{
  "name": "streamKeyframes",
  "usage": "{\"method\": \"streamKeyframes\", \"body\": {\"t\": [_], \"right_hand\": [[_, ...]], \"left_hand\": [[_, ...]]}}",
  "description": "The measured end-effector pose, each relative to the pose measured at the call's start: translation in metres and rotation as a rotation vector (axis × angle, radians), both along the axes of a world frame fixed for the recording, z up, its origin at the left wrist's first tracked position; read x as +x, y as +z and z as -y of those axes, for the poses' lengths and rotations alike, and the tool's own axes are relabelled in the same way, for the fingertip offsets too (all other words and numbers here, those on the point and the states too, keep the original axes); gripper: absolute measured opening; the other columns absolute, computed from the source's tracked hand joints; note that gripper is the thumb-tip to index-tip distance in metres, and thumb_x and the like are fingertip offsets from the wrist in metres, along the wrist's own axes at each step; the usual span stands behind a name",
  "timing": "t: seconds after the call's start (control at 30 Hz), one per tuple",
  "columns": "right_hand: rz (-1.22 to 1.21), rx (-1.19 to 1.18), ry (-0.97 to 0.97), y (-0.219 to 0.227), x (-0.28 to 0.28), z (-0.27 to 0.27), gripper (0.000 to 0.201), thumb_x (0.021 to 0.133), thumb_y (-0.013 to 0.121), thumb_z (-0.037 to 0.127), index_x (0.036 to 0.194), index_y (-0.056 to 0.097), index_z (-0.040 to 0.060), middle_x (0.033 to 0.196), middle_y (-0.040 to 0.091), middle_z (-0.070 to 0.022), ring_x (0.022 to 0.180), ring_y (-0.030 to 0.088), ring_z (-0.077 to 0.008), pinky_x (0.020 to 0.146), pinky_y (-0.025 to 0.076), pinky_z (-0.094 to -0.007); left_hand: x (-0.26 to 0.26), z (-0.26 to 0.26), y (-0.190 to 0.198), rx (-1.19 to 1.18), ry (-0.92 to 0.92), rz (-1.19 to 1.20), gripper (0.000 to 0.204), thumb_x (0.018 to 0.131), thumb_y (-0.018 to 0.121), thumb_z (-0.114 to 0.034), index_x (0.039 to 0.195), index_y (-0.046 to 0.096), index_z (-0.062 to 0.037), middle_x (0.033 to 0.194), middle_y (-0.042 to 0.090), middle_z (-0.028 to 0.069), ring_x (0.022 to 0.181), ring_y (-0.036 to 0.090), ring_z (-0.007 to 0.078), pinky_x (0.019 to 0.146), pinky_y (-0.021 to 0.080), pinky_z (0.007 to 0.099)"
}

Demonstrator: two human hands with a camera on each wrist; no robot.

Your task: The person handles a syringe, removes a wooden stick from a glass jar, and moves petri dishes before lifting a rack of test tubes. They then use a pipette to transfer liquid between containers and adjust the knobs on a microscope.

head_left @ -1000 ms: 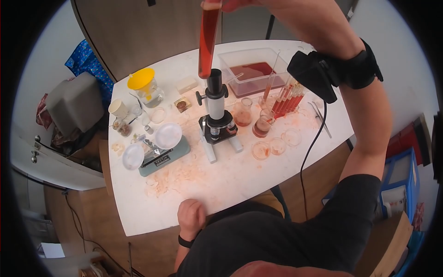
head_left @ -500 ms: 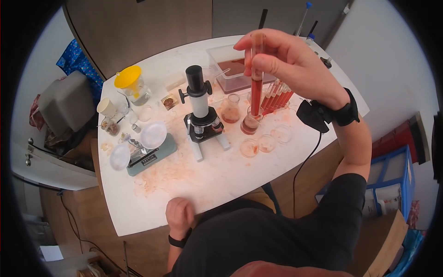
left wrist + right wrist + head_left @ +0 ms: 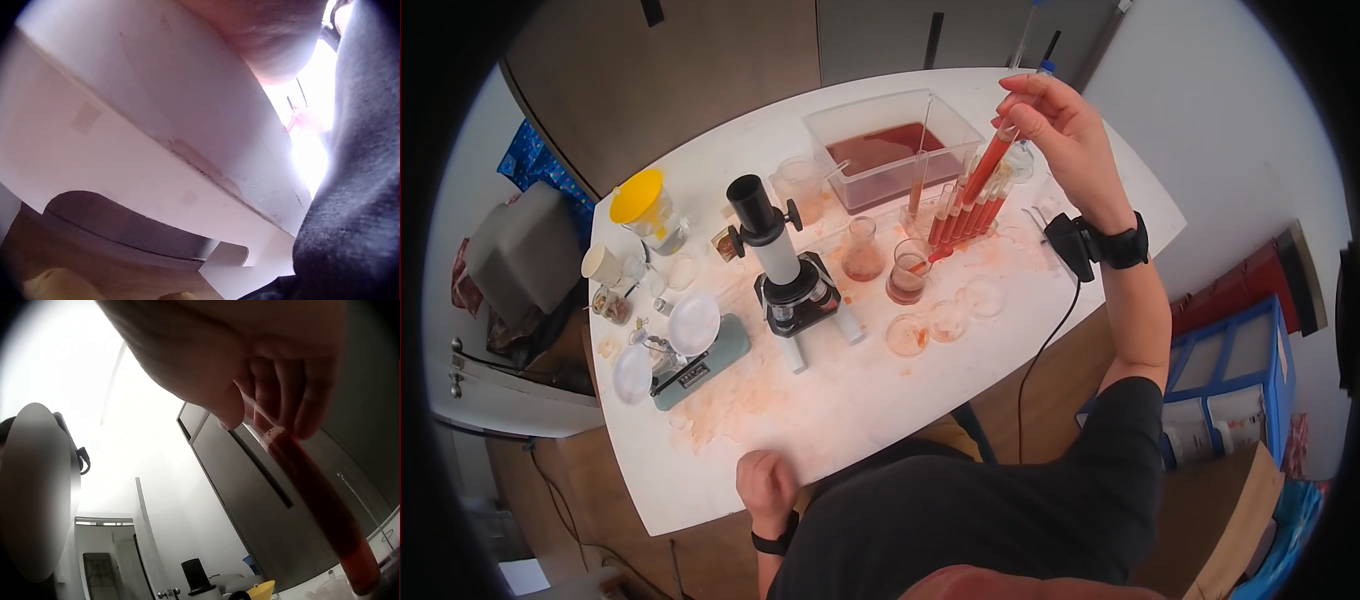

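Observation:
In the head view, my right hand (image 3: 1072, 145) pinches the top of a large test tube of red liquid (image 3: 990, 165), tilted above a rack that holds several smaller red-filled tubes (image 3: 960, 222). The right wrist view shows thumb and fingers of the right hand (image 3: 250, 369) round the upper end of the tube (image 3: 325, 500); its top is hidden by the hand. My left hand (image 3: 767, 487) rests at the table's near edge, fingers loosely curled, holding nothing. Whether the large tube's lower end touches the rack, I cannot tell.
A microscope (image 3: 778, 258) stands mid-table, with a flask (image 3: 862, 252), a beaker (image 3: 908, 275) and petri dishes (image 3: 907, 335) to its right. Behind is a plastic tub of red liquid (image 3: 890, 155). On the left are a balance (image 3: 718, 360) and a yellow funnel (image 3: 637, 196).
My right hand has carried the large tube from above the microscope rightward and down to the rack. The left hand stays at the near edge. The head view has shifted to the right.

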State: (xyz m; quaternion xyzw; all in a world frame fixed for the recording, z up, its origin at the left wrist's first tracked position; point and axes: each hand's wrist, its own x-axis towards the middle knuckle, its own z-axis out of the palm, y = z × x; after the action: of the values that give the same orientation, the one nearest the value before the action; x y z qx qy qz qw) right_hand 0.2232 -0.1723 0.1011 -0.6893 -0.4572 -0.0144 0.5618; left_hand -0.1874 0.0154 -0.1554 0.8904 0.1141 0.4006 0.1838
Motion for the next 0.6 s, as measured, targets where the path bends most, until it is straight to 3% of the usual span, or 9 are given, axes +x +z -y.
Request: {"method": "streamKeyframes", "body": {"t": [0.07, 0.17, 0.47, 0.6], "right_hand": [[0.034, 0.011, -0.070, -0.005, 0.014, 0.005, 0.031, 0.096, 0.059, 0.016, 0.121, 0.056, -0.0014, 0.102, 0.067, -0.0076, 0.094, 0.064, -0.0151, 0.085, 0.050, -0.0287], [0.044, 0.089, -0.114, -0.009, 0.029, 0.006, 0.031, 0.092, 0.064, 0.017, 0.114, 0.059, -0.0029, 0.099, 0.068, -0.0067, 0.091, 0.063, -0.0125, 0.082, 0.050, -0.0274], [0.070, 0.211, -0.172, -0.010, 0.050, 0.021, 0.026, 0.093, 0.062, 0.016, 0.115, 0.059, 0.0011, 0.096, 0.067, -0.0039, 0.088, 0.062, -0.0110, 0.081, 0.049, -0.0261], [0.109, 0.074, -0.148, -0.009, 0.059, 0.035, 0.026, 0.094, 0.059, 0.013, 0.117, 0.058, 0.0017, 0.091, 0.065, -0.0024, 0.082, 0.060, -0.0111, 0.078, 0.049, -0.0265]], "left_hand": [[0.000, 0.000, -0.001, 0.009, 0.003, 0.001, 0.024, 0.072, 0.061, 0.012, 0.091, 0.057, -0.0008, 0.084, 0.061, 0.0150, 0.075, 0.059, 0.0345, 0.067, 0.049, 0.0409], [0.001, -0.001, -0.002, 0.017, 0.008, -0.014, 0.023, 0.073, 0.061, 0.012, 0.092, 0.057, -0.0005, 0.084, 0.061, 0.0152, 0.075, 0.059, 0.0346, 0.067, 0.050, 0.0412], [-0.001, -0.002, -0.004, 0.002, 0.017, -0.056, 0.022, 0.074, 0.061, 0.012, 0.093, 0.056, 0.0005, 0.085, 0.061, 0.0165, 0.075, 0.059, 0.0360, 0.068, 0.049, 0.0422], [-0.001, -0.002, -0.002, 0.002, 0.001, -0.074, 0.022, 0.075, 0.061, 0.011, 0.093, 0.056, 0.0004, 0.084, 0.061, 0.0168, 0.075, 0.059, 0.0360, 0.068, 0.049, 0.0422]]}}
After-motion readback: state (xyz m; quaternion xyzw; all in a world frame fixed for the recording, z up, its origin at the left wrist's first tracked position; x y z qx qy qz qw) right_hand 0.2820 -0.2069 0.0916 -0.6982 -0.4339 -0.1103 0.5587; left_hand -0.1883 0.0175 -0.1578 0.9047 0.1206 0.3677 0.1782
